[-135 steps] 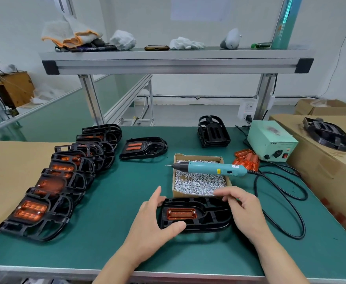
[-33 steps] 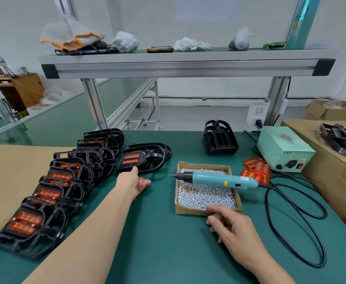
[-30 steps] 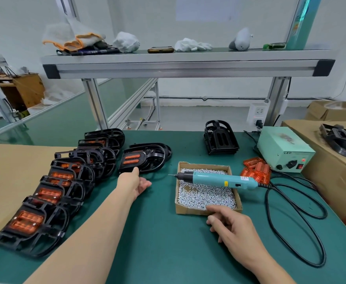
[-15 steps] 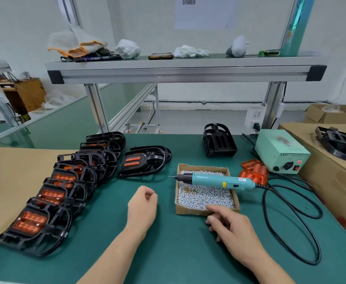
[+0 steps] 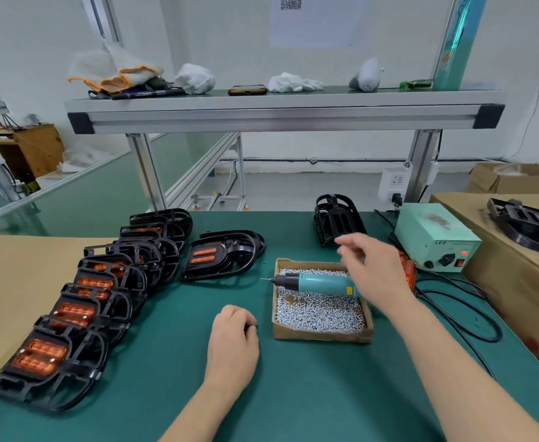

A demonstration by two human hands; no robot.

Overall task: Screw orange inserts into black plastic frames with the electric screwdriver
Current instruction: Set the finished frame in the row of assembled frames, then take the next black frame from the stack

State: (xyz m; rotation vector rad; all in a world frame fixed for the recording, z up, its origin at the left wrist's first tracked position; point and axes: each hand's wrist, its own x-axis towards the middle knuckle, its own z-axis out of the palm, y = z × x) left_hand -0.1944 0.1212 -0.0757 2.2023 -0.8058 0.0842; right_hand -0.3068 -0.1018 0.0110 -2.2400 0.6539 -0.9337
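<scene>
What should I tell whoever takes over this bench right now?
Left hand rests curled on the mat, empty as far as shows. Right hand hovers open above the screw box, near the stack of bare frames. Screwdriver lies across the box.
Done: frames with orange inserts in a row at left, a separate pile beside it.
To do: no frame at the work spot; fetch a bare one and a loose insert, then screw.

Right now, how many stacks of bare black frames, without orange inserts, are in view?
2. One stack stands at the mat's far edge behind the screw box; the other lies on the cardboard carton at right. The overlapped left row may hide more.
</scene>
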